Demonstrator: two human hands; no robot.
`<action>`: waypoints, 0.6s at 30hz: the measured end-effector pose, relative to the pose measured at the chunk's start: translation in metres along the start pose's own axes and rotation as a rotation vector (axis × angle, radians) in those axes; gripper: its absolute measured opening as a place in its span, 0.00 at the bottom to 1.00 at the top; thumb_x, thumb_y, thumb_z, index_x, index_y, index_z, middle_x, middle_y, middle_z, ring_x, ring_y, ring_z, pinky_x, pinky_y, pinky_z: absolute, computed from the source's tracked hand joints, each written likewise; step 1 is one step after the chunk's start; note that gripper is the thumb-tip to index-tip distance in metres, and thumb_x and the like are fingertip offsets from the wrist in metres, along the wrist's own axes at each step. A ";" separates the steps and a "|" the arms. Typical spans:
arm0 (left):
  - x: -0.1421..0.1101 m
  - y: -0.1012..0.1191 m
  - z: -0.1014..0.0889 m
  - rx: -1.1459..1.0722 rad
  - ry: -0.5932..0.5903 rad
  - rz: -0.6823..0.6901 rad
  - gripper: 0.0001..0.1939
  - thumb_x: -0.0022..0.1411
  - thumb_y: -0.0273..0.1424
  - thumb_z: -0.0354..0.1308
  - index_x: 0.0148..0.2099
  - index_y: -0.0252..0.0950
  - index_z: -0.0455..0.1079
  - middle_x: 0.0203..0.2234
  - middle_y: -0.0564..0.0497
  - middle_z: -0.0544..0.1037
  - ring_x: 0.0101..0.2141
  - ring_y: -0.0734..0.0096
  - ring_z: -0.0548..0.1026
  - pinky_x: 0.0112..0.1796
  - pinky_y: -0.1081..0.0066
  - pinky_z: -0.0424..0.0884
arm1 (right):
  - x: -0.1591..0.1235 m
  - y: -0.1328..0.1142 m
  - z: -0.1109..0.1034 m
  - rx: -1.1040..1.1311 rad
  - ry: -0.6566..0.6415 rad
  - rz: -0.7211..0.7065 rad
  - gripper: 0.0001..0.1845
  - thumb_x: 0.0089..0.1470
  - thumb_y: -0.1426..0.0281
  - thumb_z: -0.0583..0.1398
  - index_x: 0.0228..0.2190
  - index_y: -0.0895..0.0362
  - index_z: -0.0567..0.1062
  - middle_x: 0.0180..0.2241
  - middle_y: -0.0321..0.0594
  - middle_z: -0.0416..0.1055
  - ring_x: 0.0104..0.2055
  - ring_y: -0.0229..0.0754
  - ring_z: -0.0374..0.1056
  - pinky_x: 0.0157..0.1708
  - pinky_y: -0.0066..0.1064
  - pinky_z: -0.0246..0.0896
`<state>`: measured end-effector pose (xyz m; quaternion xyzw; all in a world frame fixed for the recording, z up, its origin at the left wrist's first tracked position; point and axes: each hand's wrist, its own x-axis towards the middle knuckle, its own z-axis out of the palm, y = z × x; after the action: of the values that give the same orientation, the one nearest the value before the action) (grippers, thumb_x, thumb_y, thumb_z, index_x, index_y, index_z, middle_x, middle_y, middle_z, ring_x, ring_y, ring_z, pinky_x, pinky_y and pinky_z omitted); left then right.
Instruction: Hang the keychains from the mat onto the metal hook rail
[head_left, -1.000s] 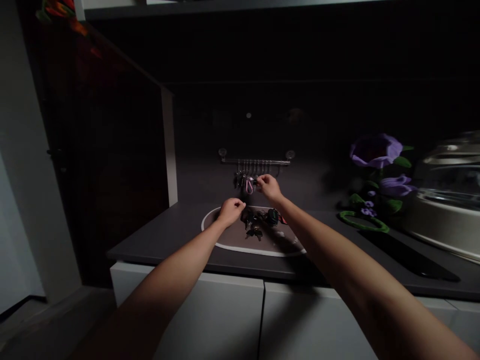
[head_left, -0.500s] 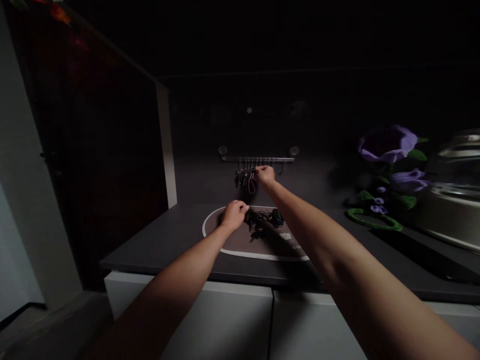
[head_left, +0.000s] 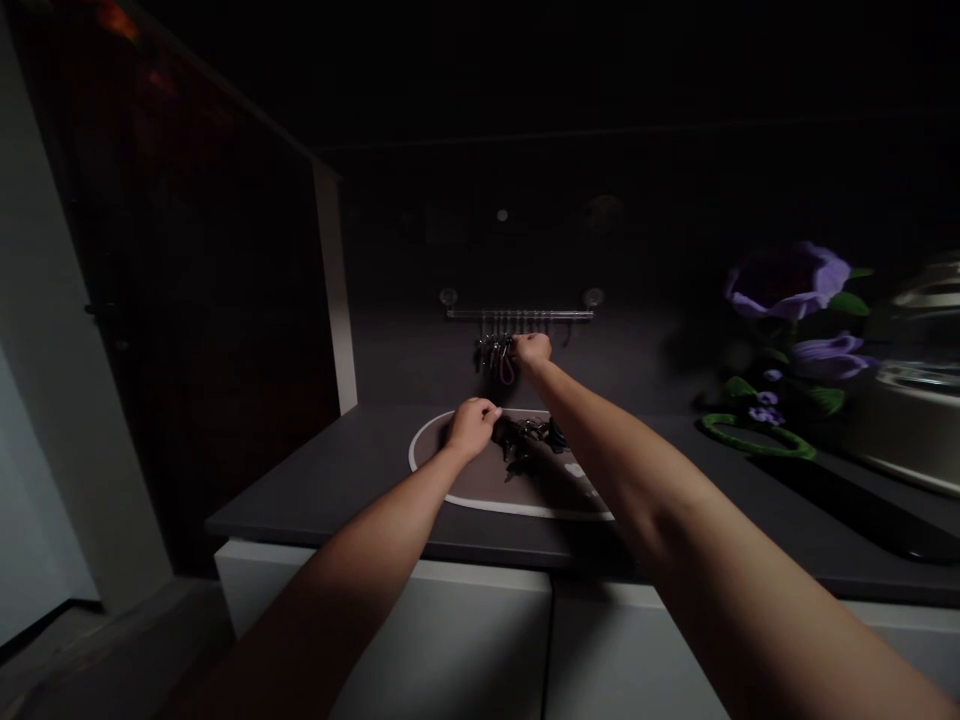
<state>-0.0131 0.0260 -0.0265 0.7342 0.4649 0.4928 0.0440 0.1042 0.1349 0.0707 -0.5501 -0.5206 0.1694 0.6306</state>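
One loop (head_left: pixel 508 371) below-left of right hand (head_left: pixel 533 350) | keys (head_left: pixel 517 464) right of left hand (head_left: pixel 472 426) | both curled, hold unclear

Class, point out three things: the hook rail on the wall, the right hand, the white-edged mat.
Hook rail (head_left: pixel 521 315), head view: middle of its bar.
Right hand (head_left: pixel 533 349), head view: back of the hand.
White-edged mat (head_left: pixel 480 482), head view: bare front-left surface.

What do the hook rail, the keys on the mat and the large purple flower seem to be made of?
Hook rail: probably clear plastic, glossy; it looks see-through with thin highlights, though glass is possible.
Keys: likely metal, judging by small glints around the dark pile; shadow hides their finish.
Large purple flower: perhaps felt or yarn, matte, with thick, soft-looking petals.
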 end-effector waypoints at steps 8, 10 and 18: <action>0.000 0.001 -0.001 -0.017 0.007 -0.010 0.08 0.55 0.29 0.52 0.27 0.33 0.70 0.26 0.48 0.73 0.30 0.71 0.68 0.34 0.72 0.62 | -0.006 0.005 -0.006 0.009 0.012 0.018 0.10 0.43 0.71 0.56 0.28 0.61 0.76 0.27 0.43 0.73 0.28 0.38 0.70 0.30 0.26 0.62; 0.000 0.000 -0.001 -0.018 0.006 -0.011 0.08 0.55 0.28 0.52 0.27 0.33 0.70 0.26 0.48 0.73 0.30 0.71 0.68 0.34 0.72 0.62 | -0.006 0.006 -0.007 0.003 0.017 0.008 0.10 0.43 0.70 0.56 0.28 0.61 0.76 0.26 0.42 0.73 0.28 0.38 0.69 0.30 0.26 0.62; -0.001 -0.001 0.000 -0.070 0.000 -0.026 0.07 0.54 0.29 0.53 0.27 0.33 0.70 0.24 0.50 0.73 0.29 0.72 0.69 0.33 0.73 0.63 | -0.008 0.013 -0.010 -0.052 -0.034 -0.051 0.10 0.44 0.71 0.55 0.28 0.59 0.75 0.27 0.40 0.73 0.30 0.36 0.68 0.35 0.26 0.61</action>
<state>-0.0135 0.0262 -0.0279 0.7261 0.4571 0.5080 0.0761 0.1143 0.1276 0.0574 -0.5498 -0.5496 0.1489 0.6111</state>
